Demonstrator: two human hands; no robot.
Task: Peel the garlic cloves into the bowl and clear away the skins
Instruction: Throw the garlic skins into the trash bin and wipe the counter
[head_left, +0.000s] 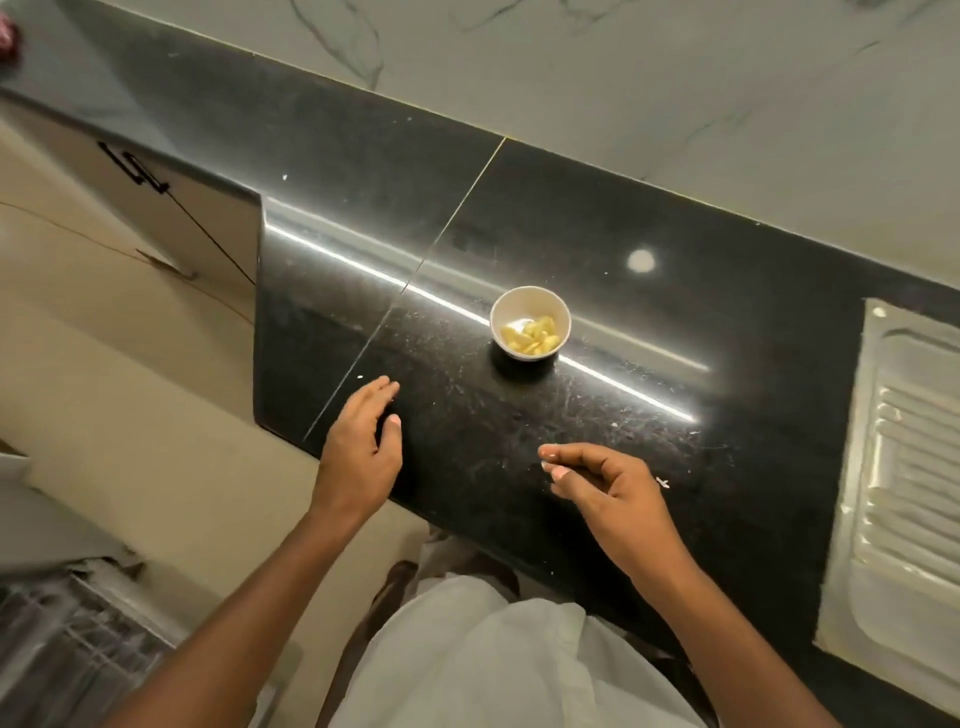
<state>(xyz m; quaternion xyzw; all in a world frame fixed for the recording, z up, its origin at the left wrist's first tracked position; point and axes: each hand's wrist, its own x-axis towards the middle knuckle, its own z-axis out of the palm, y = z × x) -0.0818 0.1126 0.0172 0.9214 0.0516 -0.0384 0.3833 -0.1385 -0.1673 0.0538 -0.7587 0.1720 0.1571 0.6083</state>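
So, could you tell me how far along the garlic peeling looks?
Nearly finished. Peeled cloves already sit in the white bowl. The left hand and right hand hold nothing visible. Only a skin scrap and specks remain on the counter.

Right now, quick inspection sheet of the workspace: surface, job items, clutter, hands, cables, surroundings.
Surface: black stone counter, glossy, with light glare and pale specks.
Job's things: white bowl upright on the counter, holding peeled garlic cloves; no unpeeled cloves seen.
Clutter: a small skin scrap beside the right hand; another fleck near the left fingertips.
Grippers: left hand open, palm down, empty; right hand loosely curled, fingertips pinched, contents too small to tell.
Cables: nothing seen.
Surroundings: steel drainboard at right, marble-look wall behind, cabinet with dark handle at left.
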